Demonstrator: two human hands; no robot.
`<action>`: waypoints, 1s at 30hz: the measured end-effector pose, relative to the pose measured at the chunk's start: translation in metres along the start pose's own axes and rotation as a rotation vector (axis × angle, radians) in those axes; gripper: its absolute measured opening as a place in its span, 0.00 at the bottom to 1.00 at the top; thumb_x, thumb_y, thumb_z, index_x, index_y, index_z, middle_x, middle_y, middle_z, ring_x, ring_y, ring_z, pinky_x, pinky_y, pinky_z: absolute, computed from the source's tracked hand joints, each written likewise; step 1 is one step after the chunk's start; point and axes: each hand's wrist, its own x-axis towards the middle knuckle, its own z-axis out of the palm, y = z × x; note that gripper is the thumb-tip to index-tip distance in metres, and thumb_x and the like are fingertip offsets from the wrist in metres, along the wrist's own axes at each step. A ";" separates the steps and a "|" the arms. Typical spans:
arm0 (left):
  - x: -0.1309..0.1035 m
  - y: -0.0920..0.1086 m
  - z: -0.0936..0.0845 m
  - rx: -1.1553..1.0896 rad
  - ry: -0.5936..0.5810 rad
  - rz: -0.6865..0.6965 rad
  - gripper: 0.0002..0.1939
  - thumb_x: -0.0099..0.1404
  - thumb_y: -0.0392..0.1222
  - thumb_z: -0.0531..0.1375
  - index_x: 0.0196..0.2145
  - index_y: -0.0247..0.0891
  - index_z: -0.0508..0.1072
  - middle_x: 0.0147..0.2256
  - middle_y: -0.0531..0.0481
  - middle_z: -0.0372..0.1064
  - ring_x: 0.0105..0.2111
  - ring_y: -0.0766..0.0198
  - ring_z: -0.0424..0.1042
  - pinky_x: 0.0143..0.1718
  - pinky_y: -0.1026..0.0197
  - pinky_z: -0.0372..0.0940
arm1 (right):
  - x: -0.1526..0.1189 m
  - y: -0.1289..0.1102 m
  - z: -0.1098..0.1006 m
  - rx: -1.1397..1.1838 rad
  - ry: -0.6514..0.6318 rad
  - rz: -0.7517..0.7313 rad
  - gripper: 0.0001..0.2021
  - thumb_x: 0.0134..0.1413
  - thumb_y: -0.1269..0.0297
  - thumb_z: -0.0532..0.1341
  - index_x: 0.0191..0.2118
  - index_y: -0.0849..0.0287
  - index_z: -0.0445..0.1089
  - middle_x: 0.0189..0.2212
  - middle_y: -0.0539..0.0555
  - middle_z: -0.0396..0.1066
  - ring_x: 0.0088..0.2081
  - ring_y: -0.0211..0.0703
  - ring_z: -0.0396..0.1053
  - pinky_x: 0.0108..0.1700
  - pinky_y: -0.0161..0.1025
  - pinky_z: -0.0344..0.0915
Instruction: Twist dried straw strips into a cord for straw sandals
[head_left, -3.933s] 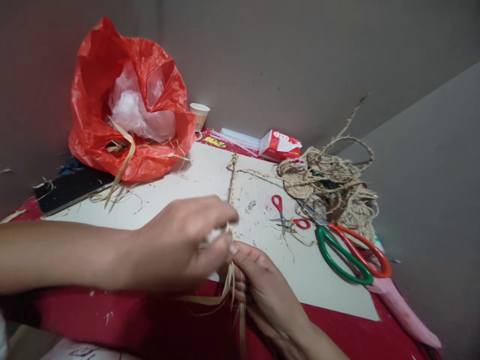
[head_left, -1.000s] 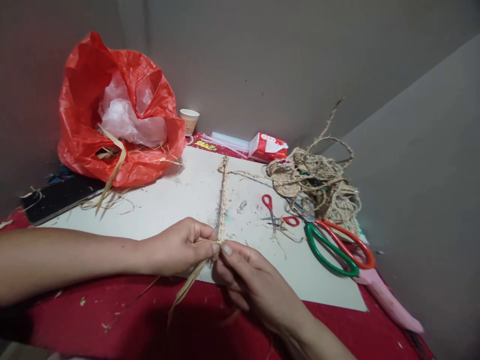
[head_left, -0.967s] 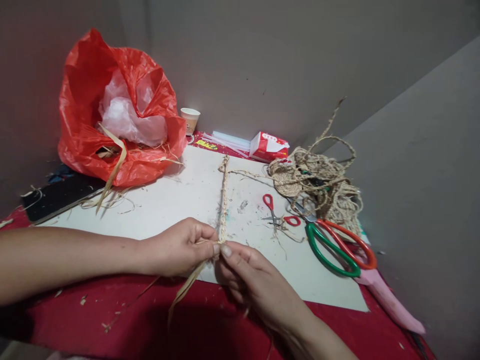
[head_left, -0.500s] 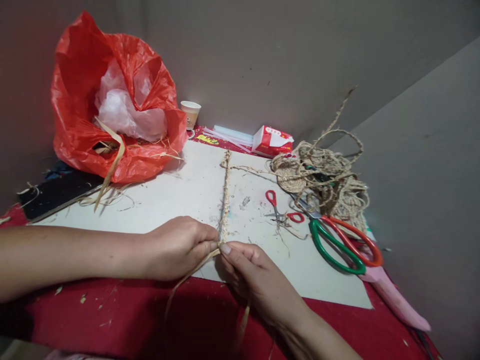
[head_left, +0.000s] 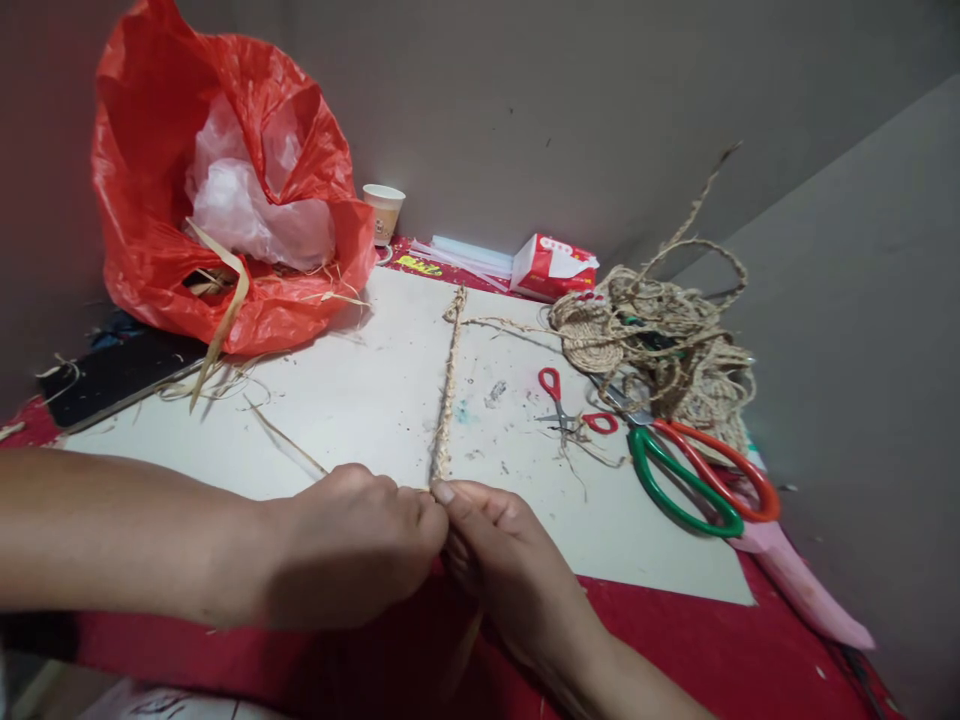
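Observation:
A braided straw cord (head_left: pixel 448 400) runs down the middle of the white board (head_left: pixel 360 390) toward me. At its near end my right hand (head_left: pixel 499 545) pinches the braid between thumb and fingers. Pressed close beside it, my left hand (head_left: pixel 367 540) is closed in a fist around a straw strand (head_left: pixel 289 440), whose loose end sticks out past the knuckles to the upper left. The fingers hide the exact spot where the strand meets the braid. Another strand hangs blurred below my right hand.
On the left stands an open red plastic bag (head_left: pixel 300 130) with straw in it, by a black flat object (head_left: pixel 120 385). To the right lie small red scissors (head_left: pixel 559 400), large green-and-orange scissors (head_left: pixel 675 490) and a braid heap (head_left: pixel 697 340). A paper cup (head_left: pixel 384 215) and tissue pack (head_left: pixel 551 270) stand behind.
My left hand has turned over and moved down, from a pinch at the braid to a fist. The strand's loose end now points up-left instead of hanging down. My right hand stays at the braid.

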 end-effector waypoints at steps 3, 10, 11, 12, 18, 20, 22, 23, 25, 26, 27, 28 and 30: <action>-0.001 0.011 0.001 0.031 -0.026 -0.030 0.08 0.60 0.33 0.51 0.37 0.32 0.67 0.27 0.46 0.68 0.21 0.61 0.67 0.17 0.60 0.56 | 0.000 0.002 0.001 -0.039 0.006 -0.020 0.18 0.57 0.53 0.57 0.22 0.61 0.61 0.17 0.45 0.55 0.20 0.31 0.50 0.22 0.32 0.47; -0.016 0.016 -0.032 -0.354 -0.097 0.107 0.07 0.51 0.32 0.59 0.19 0.40 0.67 0.15 0.52 0.64 0.14 0.66 0.58 0.15 0.59 0.47 | -0.002 -0.001 -0.004 0.009 0.005 0.052 0.16 0.57 0.53 0.57 0.25 0.60 0.64 0.11 0.40 0.46 0.15 0.29 0.41 0.18 0.31 0.38; -0.015 0.009 -0.039 -0.506 -0.009 0.024 0.10 0.53 0.32 0.59 0.17 0.40 0.65 0.16 0.54 0.64 0.16 0.67 0.59 0.17 0.61 0.48 | -0.002 -0.002 -0.004 0.035 -0.006 0.053 0.16 0.57 0.53 0.57 0.25 0.60 0.63 0.11 0.40 0.46 0.15 0.29 0.40 0.17 0.31 0.37; -0.011 0.000 -0.044 -0.548 0.057 -0.059 0.10 0.56 0.32 0.57 0.19 0.41 0.65 0.17 0.56 0.64 0.17 0.69 0.59 0.18 0.63 0.51 | -0.002 -0.004 -0.004 0.060 -0.021 0.052 0.16 0.57 0.54 0.57 0.25 0.59 0.63 0.11 0.40 0.46 0.14 0.29 0.40 0.17 0.31 0.37; 0.023 -0.033 -0.023 -1.601 -0.106 -0.594 0.09 0.59 0.40 0.52 0.37 0.35 0.66 0.26 0.52 0.67 0.22 0.70 0.64 0.23 0.67 0.58 | 0.004 -0.008 -0.004 0.066 -0.080 0.042 0.15 0.57 0.54 0.56 0.25 0.59 0.62 0.12 0.40 0.48 0.15 0.29 0.39 0.17 0.31 0.37; 0.025 -0.031 -0.011 -1.800 -0.289 -0.605 0.07 0.59 0.41 0.52 0.31 0.34 0.65 0.19 0.57 0.59 0.14 0.74 0.52 0.16 0.69 0.49 | 0.005 -0.009 -0.007 -0.010 -0.091 0.013 0.16 0.57 0.54 0.55 0.25 0.60 0.62 0.14 0.42 0.51 0.17 0.30 0.42 0.19 0.31 0.39; 0.023 -0.027 -0.005 -1.807 -0.297 -0.609 0.07 0.59 0.41 0.53 0.28 0.34 0.65 0.17 0.59 0.53 0.13 0.75 0.45 0.14 0.69 0.42 | 0.005 -0.011 -0.010 -0.119 -0.082 -0.013 0.16 0.57 0.54 0.55 0.26 0.60 0.63 0.15 0.42 0.50 0.18 0.30 0.44 0.20 0.31 0.41; 0.021 -0.026 -0.004 -1.778 -0.274 -0.602 0.08 0.59 0.42 0.53 0.29 0.34 0.66 0.16 0.60 0.52 0.14 0.75 0.45 0.14 0.69 0.42 | 0.004 -0.012 -0.011 -0.174 -0.075 -0.017 0.15 0.57 0.54 0.55 0.26 0.60 0.63 0.14 0.42 0.49 0.17 0.30 0.43 0.20 0.31 0.41; 0.019 -0.027 -0.004 -1.713 -0.269 -0.575 0.11 0.61 0.44 0.52 0.31 0.33 0.68 0.17 0.59 0.53 0.14 0.74 0.46 0.14 0.69 0.42 | 0.004 -0.016 -0.013 -0.260 -0.081 -0.009 0.16 0.58 0.54 0.54 0.26 0.60 0.63 0.13 0.41 0.47 0.16 0.31 0.43 0.19 0.31 0.40; 0.018 -0.028 -0.005 -1.681 -0.270 -0.559 0.12 0.62 0.44 0.52 0.32 0.33 0.69 0.17 0.58 0.54 0.14 0.74 0.47 0.14 0.68 0.43 | 0.003 -0.017 -0.014 -0.290 -0.092 -0.006 0.16 0.58 0.54 0.53 0.26 0.60 0.63 0.13 0.41 0.47 0.16 0.31 0.43 0.19 0.31 0.40; 0.018 -0.030 -0.006 -1.648 -0.265 -0.544 0.13 0.62 0.44 0.51 0.32 0.33 0.69 0.17 0.58 0.54 0.14 0.74 0.48 0.14 0.68 0.43 | 0.003 -0.019 -0.014 -0.312 -0.102 -0.010 0.16 0.58 0.54 0.53 0.26 0.60 0.63 0.14 0.42 0.47 0.17 0.31 0.43 0.19 0.31 0.41; 0.018 -0.032 -0.007 -1.615 -0.259 -0.532 0.13 0.62 0.44 0.51 0.32 0.33 0.69 0.17 0.58 0.54 0.14 0.74 0.48 0.14 0.68 0.44 | 0.003 -0.021 -0.014 -0.335 -0.107 -0.018 0.16 0.58 0.55 0.53 0.26 0.60 0.63 0.15 0.42 0.48 0.17 0.31 0.44 0.20 0.31 0.42; 0.019 -0.035 -0.009 -1.557 -0.250 -0.525 0.12 0.62 0.42 0.51 0.30 0.33 0.69 0.17 0.58 0.54 0.15 0.74 0.50 0.15 0.69 0.45 | 0.002 -0.023 -0.014 -0.390 -0.101 -0.048 0.15 0.58 0.58 0.52 0.25 0.60 0.64 0.16 0.44 0.50 0.19 0.32 0.46 0.21 0.31 0.44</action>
